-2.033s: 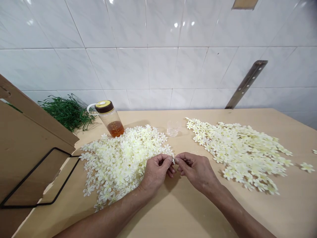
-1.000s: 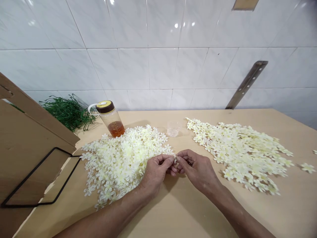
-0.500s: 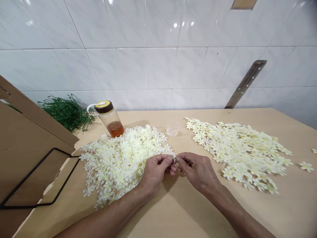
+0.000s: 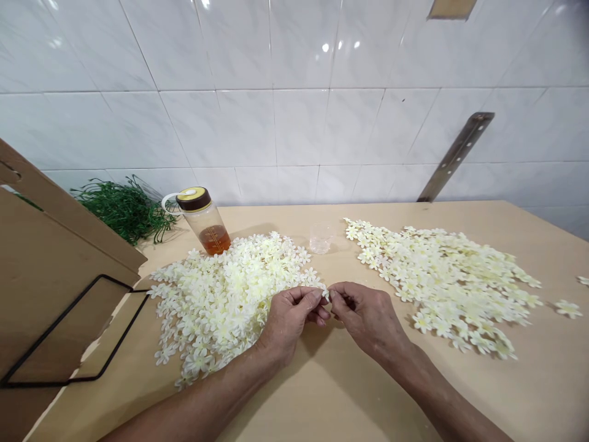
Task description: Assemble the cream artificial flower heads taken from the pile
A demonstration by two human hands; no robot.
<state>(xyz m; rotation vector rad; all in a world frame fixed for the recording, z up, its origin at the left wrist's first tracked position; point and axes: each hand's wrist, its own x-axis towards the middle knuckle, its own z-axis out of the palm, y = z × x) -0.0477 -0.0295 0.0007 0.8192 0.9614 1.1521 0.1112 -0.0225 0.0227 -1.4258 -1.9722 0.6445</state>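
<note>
Between my fingertips is a small pale artificial flower (image 4: 324,293), mostly covered by the fingers. My left hand (image 4: 294,313) pinches it between thumb and forefinger, beside a heap of cream-white artificial flowers (image 4: 225,288). My right hand (image 4: 363,310) is closed at the flower's right side, thumb against forefinger; whether it grips a petal or something smaller is hidden. To the right, more cream flowers (image 4: 442,276) lie spread in a flatter layer. A clear small cup (image 4: 321,238) stands on the table behind my hands.
A bottle with amber liquid (image 4: 214,236) stands behind the left heap. Green artificial stems (image 4: 124,209) lie at back left, beside an upright cardboard box (image 4: 50,276). A black wire frame (image 4: 96,377) juts over the table's left side. A metal bracket (image 4: 455,156) leans near the tiled wall.
My right fingertips have shifted very slightly right, and a bit more of the flower shows between the hands. My left hand and the flower heaps look the same.
</note>
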